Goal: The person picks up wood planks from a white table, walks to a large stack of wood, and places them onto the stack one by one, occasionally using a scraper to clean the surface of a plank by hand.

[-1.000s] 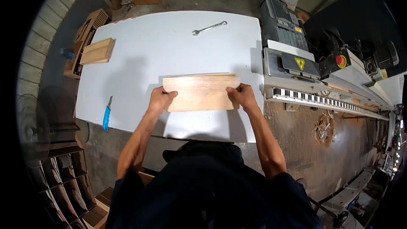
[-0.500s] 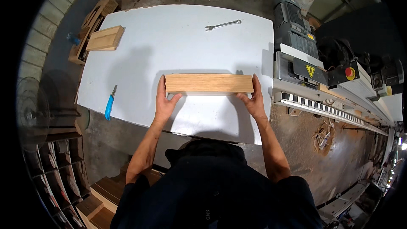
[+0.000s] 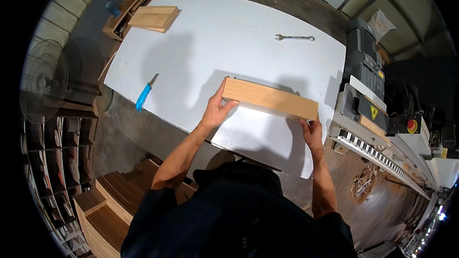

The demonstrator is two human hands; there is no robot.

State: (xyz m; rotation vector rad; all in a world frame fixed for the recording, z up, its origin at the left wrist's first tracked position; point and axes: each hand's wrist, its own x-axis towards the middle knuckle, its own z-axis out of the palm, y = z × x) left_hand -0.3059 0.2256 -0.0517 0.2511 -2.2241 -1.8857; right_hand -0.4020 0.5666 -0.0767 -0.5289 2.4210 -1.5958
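Note:
My left hand (image 3: 216, 111) grips the left end of a long block of light wood (image 3: 270, 98), its thumb along the near side and its fingers round the end. At the opposite end my right hand (image 3: 312, 135) holds on too, partly hidden below the block's corner. The block is held over a white tabletop (image 3: 224, 43), slanting so that its right end is nearer to me. Fine lines run along its upper face; I cannot tell whether it is one piece or several strips together.
A blue-handled knife (image 3: 144, 94) lies near the table's left edge. Farther off are a wrench (image 3: 294, 37) and flat boards (image 3: 153, 18). A machine with a red button (image 3: 412, 126) stands beyond the right edge. Wooden pieces (image 3: 112, 198) are stacked at the lower left.
My view has turned, so the table looks tilted. The block has gone from level across to slanted, and its face now looks smoother. Both hands keep hold of its ends.

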